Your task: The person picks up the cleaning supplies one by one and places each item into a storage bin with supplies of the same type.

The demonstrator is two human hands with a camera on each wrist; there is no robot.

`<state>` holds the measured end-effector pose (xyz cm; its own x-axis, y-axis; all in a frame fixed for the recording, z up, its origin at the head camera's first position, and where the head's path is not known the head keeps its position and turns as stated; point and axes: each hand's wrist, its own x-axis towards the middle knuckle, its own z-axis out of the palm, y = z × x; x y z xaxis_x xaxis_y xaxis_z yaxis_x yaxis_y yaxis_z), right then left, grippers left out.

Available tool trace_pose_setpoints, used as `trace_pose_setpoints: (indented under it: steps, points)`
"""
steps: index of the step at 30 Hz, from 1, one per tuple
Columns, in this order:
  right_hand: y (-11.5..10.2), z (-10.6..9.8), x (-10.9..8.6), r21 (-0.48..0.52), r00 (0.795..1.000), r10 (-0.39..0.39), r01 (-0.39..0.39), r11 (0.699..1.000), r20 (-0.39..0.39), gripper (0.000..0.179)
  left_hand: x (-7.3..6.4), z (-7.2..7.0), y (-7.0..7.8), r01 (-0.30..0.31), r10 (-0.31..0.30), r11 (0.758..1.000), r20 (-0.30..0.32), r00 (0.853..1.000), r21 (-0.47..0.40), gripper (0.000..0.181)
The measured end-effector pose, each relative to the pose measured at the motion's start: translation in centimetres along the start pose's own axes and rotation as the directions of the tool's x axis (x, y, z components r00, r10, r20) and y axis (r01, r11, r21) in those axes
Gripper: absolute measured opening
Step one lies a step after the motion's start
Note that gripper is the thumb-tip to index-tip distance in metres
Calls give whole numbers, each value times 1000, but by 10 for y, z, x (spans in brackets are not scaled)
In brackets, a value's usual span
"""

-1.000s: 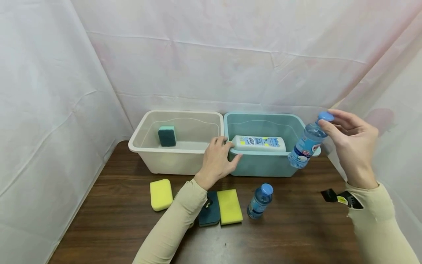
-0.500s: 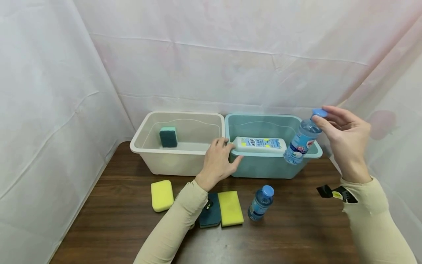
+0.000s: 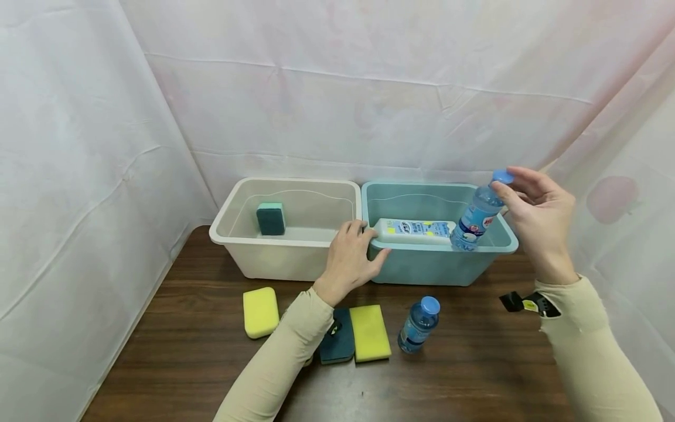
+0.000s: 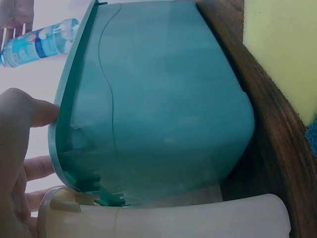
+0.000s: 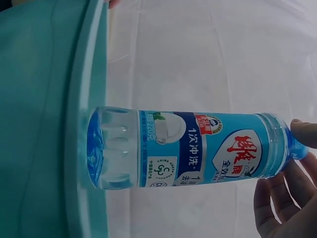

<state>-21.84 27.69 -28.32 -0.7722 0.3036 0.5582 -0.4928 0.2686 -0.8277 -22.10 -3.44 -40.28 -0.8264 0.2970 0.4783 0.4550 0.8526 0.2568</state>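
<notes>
My right hand [image 3: 545, 220] pinches the blue cap of a clear-blue dish soap bottle [image 3: 477, 217], its label plain in the right wrist view. The bottle hangs slightly tilted over the right end of the teal bin [image 3: 422, 266], its base near the front rim. Inside that bin lies a white bottle [image 3: 395, 231] with a blue and yellow label. My left hand [image 3: 345, 261] rests where the teal bin meets the cream bin [image 3: 279, 261]. In the left wrist view its thumb [image 4: 43, 114] touches the teal rim, with the other fingers beyond the rims.
A green sponge [image 3: 271, 220] stands in the cream bin. On the wooden table [image 3: 464, 363] lie a yellow sponge [image 3: 261, 312], a dark green scouring sponge [image 3: 337, 340] and another yellow sponge [image 3: 370, 333]. A second blue-capped bottle [image 3: 416, 328] stands right of them. White cloth [image 3: 337, 105] hangs behind and beside.
My right hand has carried the dish soap bottle leftward and slightly up, from outside the teal bin's right front corner to over the bin. The left hand stays at the adjoining rims.
</notes>
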Motion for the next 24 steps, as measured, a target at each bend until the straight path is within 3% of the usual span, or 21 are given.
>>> trace_pose_setpoints:
  steps: [2, 10, 24]
  points:
    - [4, 1, 0, -55, 1000, -12, 12, 998, -6, 36, 0, 0, 0, -1, 1, 1000, -2, 1000, -2, 49]
    - [10, 7, 3, -119, 997, -71, 70, 990, -4, 35, 1, -2, -1, -6, 6, 1000, -14, 1000, -3, 48]
    - [10, 15, 6, -137, 994, -108, 110, 984, 25, 29, 1, -2, -1, 4, -4, 1000, -5, 1000, 2, 49]
